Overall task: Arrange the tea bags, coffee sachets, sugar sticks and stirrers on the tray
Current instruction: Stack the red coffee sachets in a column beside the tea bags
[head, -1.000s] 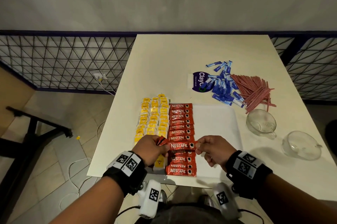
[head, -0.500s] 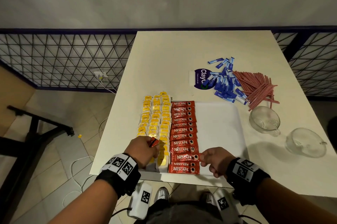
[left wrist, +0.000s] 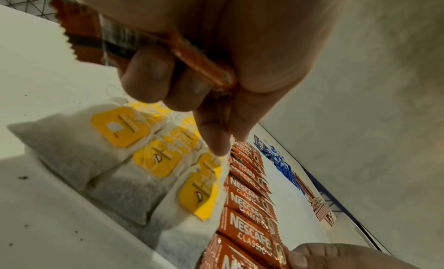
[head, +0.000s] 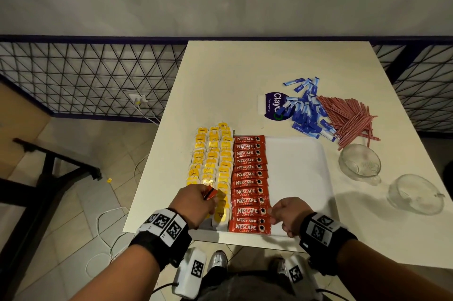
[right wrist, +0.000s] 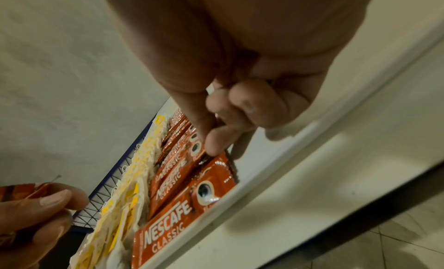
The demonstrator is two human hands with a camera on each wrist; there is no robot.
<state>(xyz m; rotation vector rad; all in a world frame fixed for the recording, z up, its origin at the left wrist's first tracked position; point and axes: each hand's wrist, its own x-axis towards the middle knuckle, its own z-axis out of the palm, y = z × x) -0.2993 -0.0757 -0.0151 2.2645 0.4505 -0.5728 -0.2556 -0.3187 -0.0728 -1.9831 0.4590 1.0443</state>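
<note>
left hand (head: pixel 193 205) grips spare sachets (head: pixel 210 194) over tea bags (head: pixel 212 153) | right hand (head: pixel 286 212) pinches a row sachet (head: pixel 248 211) | tray (head: pixel 299 178): tea bags, sachet column

The tray's (head: pixel 326 178) right half lies bare, bounded by the coffee sachets (head: pixel 248 178) and glass cups (head: pixel 359 162).

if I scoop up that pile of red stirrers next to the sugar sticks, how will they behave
The red stirrers look thin and light, so they would probably lift easily. They lie loose and crisscrossed on the table, so a scoop may scatter some. If round, strays might roll toward the glass cup.
</note>
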